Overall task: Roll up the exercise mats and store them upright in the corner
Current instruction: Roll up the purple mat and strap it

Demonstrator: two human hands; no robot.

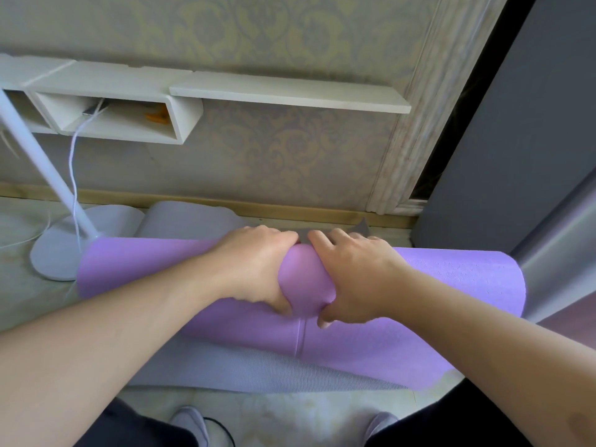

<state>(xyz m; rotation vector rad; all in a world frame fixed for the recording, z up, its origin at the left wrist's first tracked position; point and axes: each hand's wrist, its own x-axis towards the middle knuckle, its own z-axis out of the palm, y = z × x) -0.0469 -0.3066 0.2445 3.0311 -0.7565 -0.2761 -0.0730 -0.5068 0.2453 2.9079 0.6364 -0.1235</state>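
Note:
A purple exercise mat lies rolled into a thick tube across the floor, running left to right. My left hand and my right hand grip the roll side by side at its middle, fingers curled over the far side and thumbs pressing the near side. A grey ribbed mat lies flat under the roll, its far end curling up against the skirting.
A white lamp stand with a slanted pole and a white cable stands on the floor at the left end of the roll. A white wall shelf hangs above. A grey door borders the right. My shoes show at the bottom.

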